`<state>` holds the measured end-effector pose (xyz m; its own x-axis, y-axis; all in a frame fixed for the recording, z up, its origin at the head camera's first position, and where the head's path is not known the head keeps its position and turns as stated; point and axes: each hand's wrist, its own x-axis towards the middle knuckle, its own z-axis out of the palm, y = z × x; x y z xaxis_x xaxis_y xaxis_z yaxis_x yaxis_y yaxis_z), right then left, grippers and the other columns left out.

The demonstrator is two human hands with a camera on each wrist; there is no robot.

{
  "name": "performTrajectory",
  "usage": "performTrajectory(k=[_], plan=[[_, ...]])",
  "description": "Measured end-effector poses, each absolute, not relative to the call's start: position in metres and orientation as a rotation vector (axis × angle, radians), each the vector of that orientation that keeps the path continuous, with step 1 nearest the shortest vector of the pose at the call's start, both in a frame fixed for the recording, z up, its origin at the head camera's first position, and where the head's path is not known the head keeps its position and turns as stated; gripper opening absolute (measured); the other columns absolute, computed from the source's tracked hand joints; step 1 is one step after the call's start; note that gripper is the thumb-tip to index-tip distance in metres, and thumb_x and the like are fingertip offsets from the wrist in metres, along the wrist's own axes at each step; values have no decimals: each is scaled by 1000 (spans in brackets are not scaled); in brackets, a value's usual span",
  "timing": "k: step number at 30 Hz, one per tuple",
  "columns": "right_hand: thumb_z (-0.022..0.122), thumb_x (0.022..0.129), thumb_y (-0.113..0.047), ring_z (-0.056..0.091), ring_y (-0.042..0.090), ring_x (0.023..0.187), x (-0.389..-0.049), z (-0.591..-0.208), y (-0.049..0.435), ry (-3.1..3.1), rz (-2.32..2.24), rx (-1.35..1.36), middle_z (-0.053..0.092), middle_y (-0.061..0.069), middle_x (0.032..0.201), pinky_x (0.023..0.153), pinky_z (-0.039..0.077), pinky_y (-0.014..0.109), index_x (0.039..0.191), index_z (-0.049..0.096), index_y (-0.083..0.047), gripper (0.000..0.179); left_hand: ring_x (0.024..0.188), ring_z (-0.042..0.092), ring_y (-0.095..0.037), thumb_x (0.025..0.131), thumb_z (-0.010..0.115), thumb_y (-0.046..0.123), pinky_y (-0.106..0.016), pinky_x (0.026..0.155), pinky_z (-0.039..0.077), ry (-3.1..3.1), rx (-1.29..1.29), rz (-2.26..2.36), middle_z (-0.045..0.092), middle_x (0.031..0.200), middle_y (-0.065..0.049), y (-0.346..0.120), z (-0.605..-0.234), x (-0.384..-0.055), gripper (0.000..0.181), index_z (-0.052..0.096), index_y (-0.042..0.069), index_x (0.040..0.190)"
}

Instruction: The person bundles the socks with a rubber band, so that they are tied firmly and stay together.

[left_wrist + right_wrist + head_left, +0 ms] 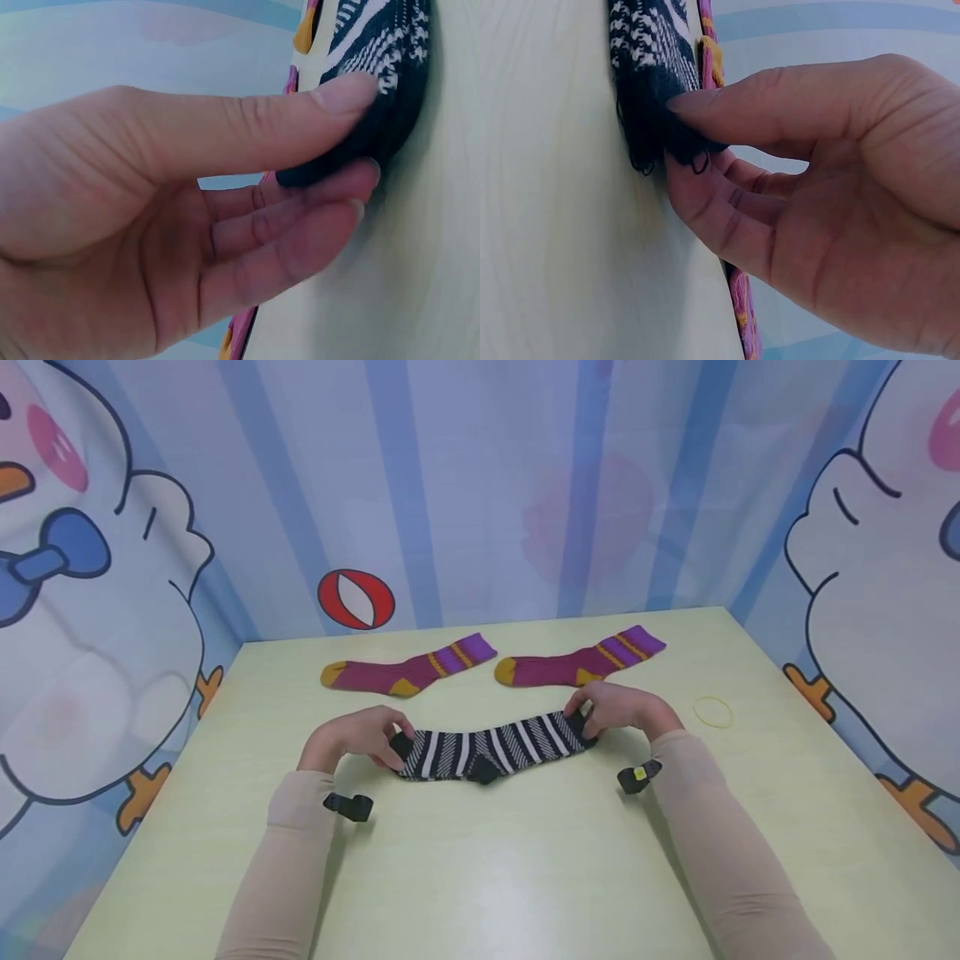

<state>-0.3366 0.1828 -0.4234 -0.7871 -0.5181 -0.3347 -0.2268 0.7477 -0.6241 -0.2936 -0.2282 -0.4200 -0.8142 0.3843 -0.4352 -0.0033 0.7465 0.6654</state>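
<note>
A black-and-white striped sock (517, 747) stretches sideways across the middle of the table, its black heel toward me. My left hand (366, 735) pinches the black toe end; in the left wrist view the thumb (341, 94) lies over the knit and the other fingers are at its edge. At the opposite end, my right hand (617, 706) pinches the black cuff (660, 112) between thumb and fingers, with loose thread loops hanging from its edge.
Behind the striped sock lie two maroon socks with yellow toes and purple cuffs, a left one (382, 677) and a right one (558, 668). A thin yellow rubber band (712, 712) is on the table's right side. A cartoon-printed curtain (480, 485) stands along the back.
</note>
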Motion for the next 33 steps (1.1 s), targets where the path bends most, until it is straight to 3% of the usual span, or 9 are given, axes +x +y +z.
performTrajectory(k=[6,14,33], plan=[[70,76,7,54,27,100,-337,-421,182,2453,-772,-585,61,16,121,85,48,37,123,65,-1,48,79,62,-20,79,83,2,-32,73,55,2413,306,817,62,103,-15,-228,-421,-292,48,59,5,120],[71,77,5,53,28,103,-337,-420,182,2452,-772,-556,60,16,123,89,47,39,124,65,-3,48,79,53,-20,76,88,14,-31,66,47,2492,301,671,59,99,-10,-228,-413,-291,41,58,4,102],[70,71,6,50,30,107,-334,-416,179,2493,-617,-682,58,18,128,94,43,42,127,62,-3,57,85,56,-23,75,89,15,-34,73,50,2491,289,678,59,102,-10,-225,-415,-290,55,56,4,117]])
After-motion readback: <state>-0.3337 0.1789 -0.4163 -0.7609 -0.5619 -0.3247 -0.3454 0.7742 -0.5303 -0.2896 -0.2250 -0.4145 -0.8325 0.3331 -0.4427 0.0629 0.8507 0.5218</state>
